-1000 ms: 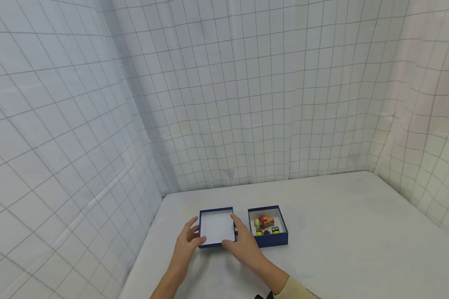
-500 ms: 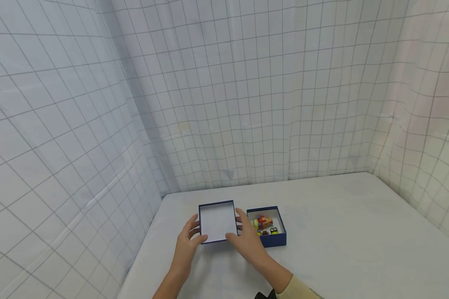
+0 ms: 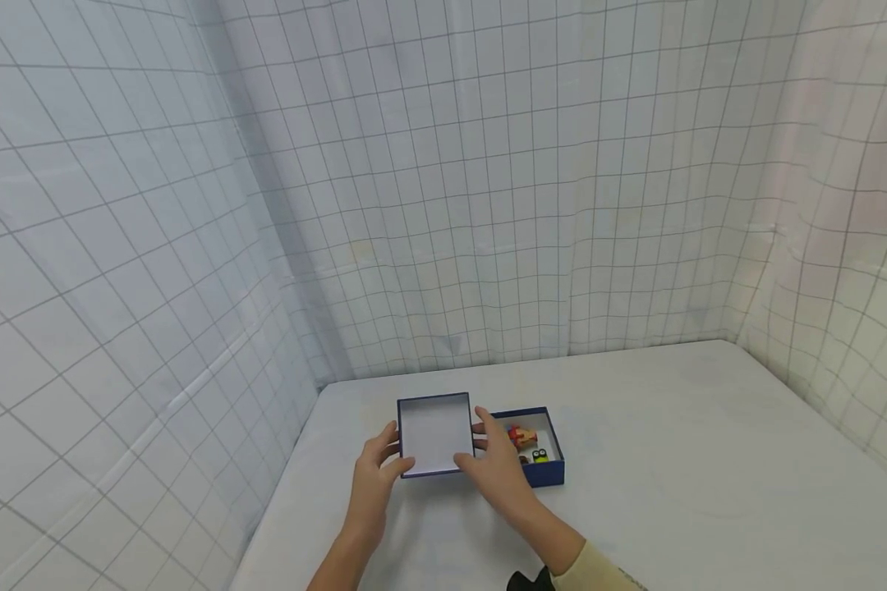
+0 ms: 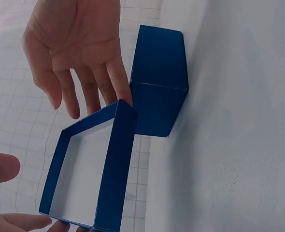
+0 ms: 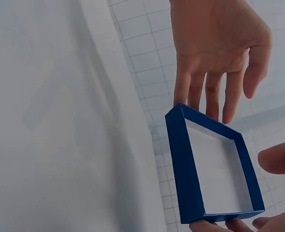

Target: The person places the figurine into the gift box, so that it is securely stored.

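Observation:
A shallow blue box lid (image 3: 436,435) with a white inside is held up off the table between two hands, its hollow side facing up and toward the person. My left hand (image 3: 369,488) bears on its left wall with nearly straight fingers. On the opposite wall lie the fingers of my right hand (image 3: 503,472). Both thumbs stand apart from the lid in the wrist views. Just right of it, a deeper blue box (image 3: 549,474) sits on the table, holding a red-and-yellow toy figure (image 3: 522,437) and a small yellow goggle-eyed toy (image 3: 540,455). My right hand hides part of that box.
A white-covered table (image 3: 673,443) stretches to the right and in front. Grid-patterned white curtains (image 3: 443,205) surround it at the back and sides. A black object (image 3: 530,580) shows at the right wrist.
Both hands have raised the lid off the table and shifted it slightly right, tilting it a little toward the person. My right hand now covers more of the box with toys.

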Action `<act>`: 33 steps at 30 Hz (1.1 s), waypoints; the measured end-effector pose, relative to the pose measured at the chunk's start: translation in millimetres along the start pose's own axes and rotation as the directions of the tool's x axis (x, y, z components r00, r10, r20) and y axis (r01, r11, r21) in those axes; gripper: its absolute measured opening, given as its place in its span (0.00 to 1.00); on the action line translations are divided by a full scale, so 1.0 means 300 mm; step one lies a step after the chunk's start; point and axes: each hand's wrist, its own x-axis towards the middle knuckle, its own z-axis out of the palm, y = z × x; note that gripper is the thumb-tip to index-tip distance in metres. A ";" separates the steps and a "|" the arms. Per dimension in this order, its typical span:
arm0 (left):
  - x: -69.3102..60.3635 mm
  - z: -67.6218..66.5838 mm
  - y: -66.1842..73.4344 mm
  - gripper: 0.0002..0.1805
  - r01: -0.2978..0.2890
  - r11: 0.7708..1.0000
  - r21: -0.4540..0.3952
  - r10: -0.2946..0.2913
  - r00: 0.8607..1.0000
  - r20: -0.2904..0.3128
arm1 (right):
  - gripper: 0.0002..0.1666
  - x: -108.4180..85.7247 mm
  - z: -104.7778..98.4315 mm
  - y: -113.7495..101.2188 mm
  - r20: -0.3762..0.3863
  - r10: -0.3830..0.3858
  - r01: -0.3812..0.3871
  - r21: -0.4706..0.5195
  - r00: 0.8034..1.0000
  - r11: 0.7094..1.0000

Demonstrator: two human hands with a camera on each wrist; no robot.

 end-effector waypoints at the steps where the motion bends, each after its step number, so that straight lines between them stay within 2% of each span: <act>1: 0.001 0.002 0.001 0.37 -0.004 1.000 -0.007 0.004 1.000 -0.001 | 0.45 0.001 -0.001 0.002 -0.004 -0.001 0.001 -0.003 1.000 1.000; 9: 0.004 0.019 0.013 0.34 -0.005 0.999 -0.035 0.004 1.000 -0.011 | 0.44 0.003 -0.015 0.011 -0.023 -0.017 0.016 -0.054 1.000 0.998; 20: 0.007 0.044 0.032 0.36 -0.026 0.998 -0.051 0.025 1.000 -0.017 | 0.44 0.005 -0.035 0.005 -0.058 -0.001 -0.005 -0.096 0.998 0.995; 28: 0.008 0.057 0.039 0.36 -0.046 0.998 0.047 0.048 0.998 -0.031 | 0.43 0.008 -0.049 0.005 -0.075 -0.039 0.034 -0.071 0.996 0.997; 33: 0.001 0.062 0.047 0.35 -0.075 0.992 0.097 0.077 0.997 -0.018 | 0.41 0.009 -0.062 -0.001 -0.112 -0.051 0.045 -0.057 0.992 0.997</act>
